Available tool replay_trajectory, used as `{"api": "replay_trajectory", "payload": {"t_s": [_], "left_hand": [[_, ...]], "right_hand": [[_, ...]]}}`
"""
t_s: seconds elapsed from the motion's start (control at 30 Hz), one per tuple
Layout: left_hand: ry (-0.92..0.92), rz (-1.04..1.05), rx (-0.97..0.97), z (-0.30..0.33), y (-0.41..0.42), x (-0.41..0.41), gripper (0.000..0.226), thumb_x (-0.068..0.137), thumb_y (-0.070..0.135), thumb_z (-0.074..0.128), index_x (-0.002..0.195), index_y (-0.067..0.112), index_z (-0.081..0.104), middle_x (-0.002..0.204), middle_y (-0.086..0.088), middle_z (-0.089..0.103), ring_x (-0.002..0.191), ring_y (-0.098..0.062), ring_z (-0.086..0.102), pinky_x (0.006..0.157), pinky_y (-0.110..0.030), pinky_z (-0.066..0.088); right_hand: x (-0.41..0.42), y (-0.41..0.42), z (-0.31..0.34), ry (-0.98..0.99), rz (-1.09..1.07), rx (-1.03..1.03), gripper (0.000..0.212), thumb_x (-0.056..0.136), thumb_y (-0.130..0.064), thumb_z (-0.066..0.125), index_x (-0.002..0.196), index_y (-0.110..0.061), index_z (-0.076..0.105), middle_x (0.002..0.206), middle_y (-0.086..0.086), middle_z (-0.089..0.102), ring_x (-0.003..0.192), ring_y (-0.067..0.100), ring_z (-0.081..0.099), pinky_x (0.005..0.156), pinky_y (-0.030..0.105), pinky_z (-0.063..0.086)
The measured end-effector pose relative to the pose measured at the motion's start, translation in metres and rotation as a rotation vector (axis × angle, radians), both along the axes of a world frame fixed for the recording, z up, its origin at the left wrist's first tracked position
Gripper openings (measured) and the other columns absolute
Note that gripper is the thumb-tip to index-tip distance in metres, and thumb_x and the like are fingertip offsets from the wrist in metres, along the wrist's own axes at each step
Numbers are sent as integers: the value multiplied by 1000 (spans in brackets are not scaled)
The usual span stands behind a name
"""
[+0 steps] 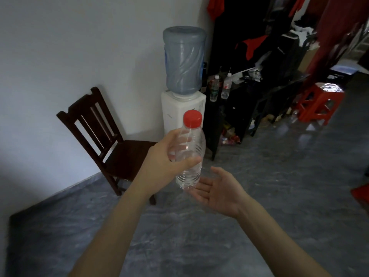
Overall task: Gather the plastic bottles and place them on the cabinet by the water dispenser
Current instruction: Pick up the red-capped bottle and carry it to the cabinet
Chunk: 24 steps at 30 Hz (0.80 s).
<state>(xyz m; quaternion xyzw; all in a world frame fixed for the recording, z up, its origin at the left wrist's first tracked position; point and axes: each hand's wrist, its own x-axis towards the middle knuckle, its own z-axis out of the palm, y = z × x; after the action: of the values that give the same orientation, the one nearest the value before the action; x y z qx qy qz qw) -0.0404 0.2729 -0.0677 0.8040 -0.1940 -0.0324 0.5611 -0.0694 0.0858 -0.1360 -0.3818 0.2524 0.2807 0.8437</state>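
My left hand (163,158) grips a clear plastic bottle (192,142) with a red cap, held upright in mid-air in front of the white water dispenser (180,108). Just below and right of the bottle's base, my right hand (218,189) lies palm up with relaxed fingers and holds nothing. On the dark cabinet (239,96) right of the dispenser stand two more bottles: one with a green label (214,87) and one with a red-marked label (227,85).
A dark wooden chair (103,132) stands against the white wall at the left. A red plastic stool (319,102) sits on the grey floor at the right. Clothes and clutter fill the dark shelves behind the cabinet. Litter lies under the cabinet.
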Motion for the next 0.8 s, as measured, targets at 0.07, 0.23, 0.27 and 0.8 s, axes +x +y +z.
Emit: {"api": "replay_trajectory", "payload": {"t_s": [0.07, 0.23, 0.27, 0.8], "left_hand": [[15, -1, 15, -3, -8, 23, 68, 75, 44, 82, 136, 39, 53, 128, 21, 65, 117, 5, 62, 102, -31, 52], [2, -12, 49, -6, -27, 83, 69, 71, 52, 78, 134, 40, 54, 128, 22, 65, 116, 7, 61, 100, -28, 51], [-3, -17, 53, -7, -30, 95, 68, 72, 50, 79, 135, 40, 54, 128, 22, 65, 117, 7, 60, 100, -27, 50], [-20, -126, 54, -3, -74, 371, 65, 77, 35, 86, 134, 41, 54, 123, 21, 67, 113, 10, 61, 86, -5, 46]], "right_hand": [[23, -9, -3, 15, 19, 2, 62, 98, -45, 41, 129, 6, 56, 127, 26, 64, 125, 36, 57, 100, 39, 49], [84, -26, -12, 30, 56, 12, 62, 99, -46, 40, 128, 6, 57, 126, 24, 65, 123, 34, 59, 95, 39, 51], [97, -28, -13, 31, 54, 12, 62, 99, -46, 40, 129, 6, 56, 125, 25, 65, 122, 34, 60, 93, 39, 51], [358, -72, -8, 19, -43, -42, 61, 98, -46, 44, 125, 8, 55, 124, 28, 64, 120, 39, 61, 89, 41, 54]]}}
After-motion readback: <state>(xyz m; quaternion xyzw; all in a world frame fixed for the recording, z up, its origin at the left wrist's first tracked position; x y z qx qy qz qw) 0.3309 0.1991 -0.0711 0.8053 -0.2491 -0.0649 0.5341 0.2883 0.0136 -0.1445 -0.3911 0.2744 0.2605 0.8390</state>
